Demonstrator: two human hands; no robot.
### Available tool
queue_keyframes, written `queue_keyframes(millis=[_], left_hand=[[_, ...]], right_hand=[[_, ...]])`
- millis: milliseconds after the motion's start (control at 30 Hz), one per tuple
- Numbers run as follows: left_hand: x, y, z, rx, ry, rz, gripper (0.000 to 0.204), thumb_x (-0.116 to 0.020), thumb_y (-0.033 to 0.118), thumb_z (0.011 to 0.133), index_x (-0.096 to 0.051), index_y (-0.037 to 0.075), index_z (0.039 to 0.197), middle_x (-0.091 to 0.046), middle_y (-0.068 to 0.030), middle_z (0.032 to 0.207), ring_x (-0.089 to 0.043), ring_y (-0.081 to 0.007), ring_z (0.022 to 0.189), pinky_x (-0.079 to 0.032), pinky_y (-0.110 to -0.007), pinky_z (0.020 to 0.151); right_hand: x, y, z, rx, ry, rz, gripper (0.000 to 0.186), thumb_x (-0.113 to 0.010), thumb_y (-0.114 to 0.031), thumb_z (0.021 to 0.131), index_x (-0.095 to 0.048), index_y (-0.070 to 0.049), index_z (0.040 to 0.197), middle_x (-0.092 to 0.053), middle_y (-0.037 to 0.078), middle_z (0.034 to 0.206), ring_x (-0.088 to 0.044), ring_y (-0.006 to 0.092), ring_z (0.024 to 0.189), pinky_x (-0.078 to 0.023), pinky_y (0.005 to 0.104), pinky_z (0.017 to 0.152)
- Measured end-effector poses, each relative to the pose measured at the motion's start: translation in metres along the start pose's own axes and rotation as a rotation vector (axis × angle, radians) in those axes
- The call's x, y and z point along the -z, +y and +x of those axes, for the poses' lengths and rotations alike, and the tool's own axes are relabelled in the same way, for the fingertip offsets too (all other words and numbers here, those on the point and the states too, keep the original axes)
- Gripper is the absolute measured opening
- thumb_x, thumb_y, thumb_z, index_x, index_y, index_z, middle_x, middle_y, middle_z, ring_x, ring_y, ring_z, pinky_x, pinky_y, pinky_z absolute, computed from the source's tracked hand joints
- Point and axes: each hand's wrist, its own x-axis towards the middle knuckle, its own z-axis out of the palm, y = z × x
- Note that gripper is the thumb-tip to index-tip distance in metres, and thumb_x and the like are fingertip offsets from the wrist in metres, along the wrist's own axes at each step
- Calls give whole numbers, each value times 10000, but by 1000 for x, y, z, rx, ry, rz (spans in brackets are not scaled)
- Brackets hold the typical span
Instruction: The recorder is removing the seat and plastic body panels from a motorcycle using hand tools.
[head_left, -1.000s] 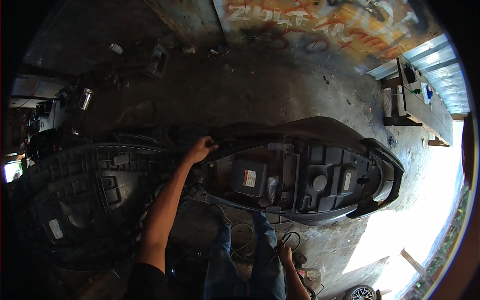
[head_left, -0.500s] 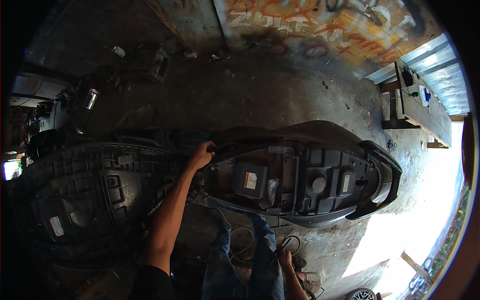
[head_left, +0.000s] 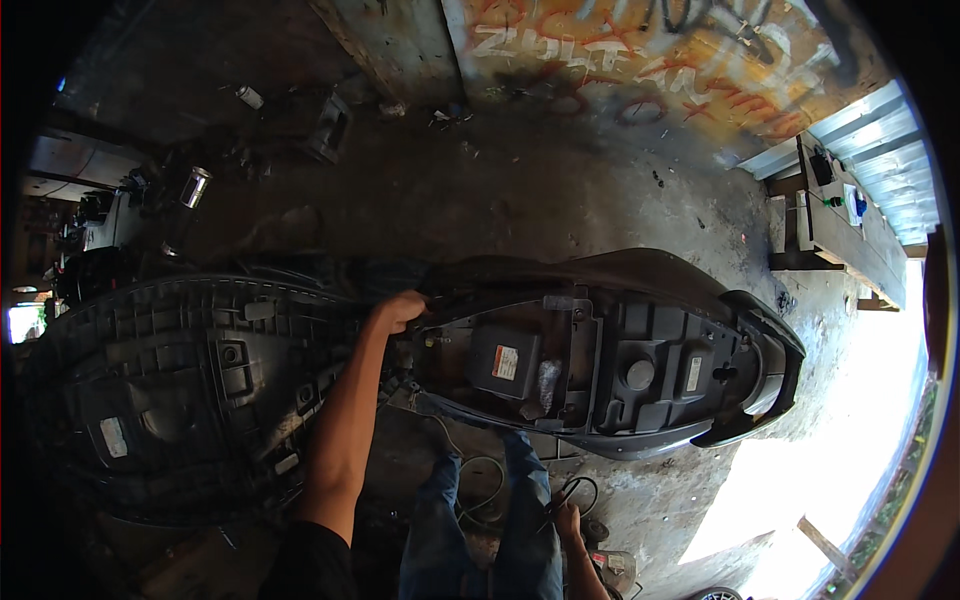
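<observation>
A scooter body (head_left: 680, 440) lies across the middle with its dark storage bay exposed. Its raised seat (head_left: 180, 400) shows a ribbed black underside on the left. Reaching across the gap between them, my left hand (head_left: 402, 311) rests at the front edge of the body, fingers curled; what they grip, if anything, is hidden. Low beside my right leg, my right hand (head_left: 567, 520) is closed on a dark looped hose (head_left: 580, 487). Inside the bay sit a black box with a label (head_left: 504, 363) and a crumpled clear plastic bag (head_left: 548, 380).
A wooden bench (head_left: 850, 225) with small items stands at the right against corrugated metal. A painted wall (head_left: 650, 60) rises at the back. Near the lower right are a compressor-like machine (head_left: 615, 565) and part of a wheel (head_left: 718, 594). A metal can (head_left: 195, 187) stands far left.
The view has shifted slightly, moving the wall and bench a little down and right in the picture. My left hand stays at the same edge, its fingers now tucked in more. My right hand keeps the hose.
</observation>
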Motion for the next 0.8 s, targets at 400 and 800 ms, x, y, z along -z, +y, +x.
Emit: queue_keyframes(millis=[400,800], left_hand=[[-20,-1,14,-620,278,459,322,-628,-47,734,-726,-2,1037,-737,-185,982,-709,-259,968,-528,-362,806],[-25,-18,27,-564,512,396,276,-662,-2,729,-749,30,989,-734,-191,941,-711,-308,931,-523,-385,823]], right_hand=[[3,17,10,19,55,-55,706,-412,-580,1014,-690,2,730,-654,129,641,-651,239,646,-466,435,616],[-2,22,10,-30,34,4,701,-437,-566,1013,-646,27,702,-548,91,558,-514,167,566,-388,408,545]])
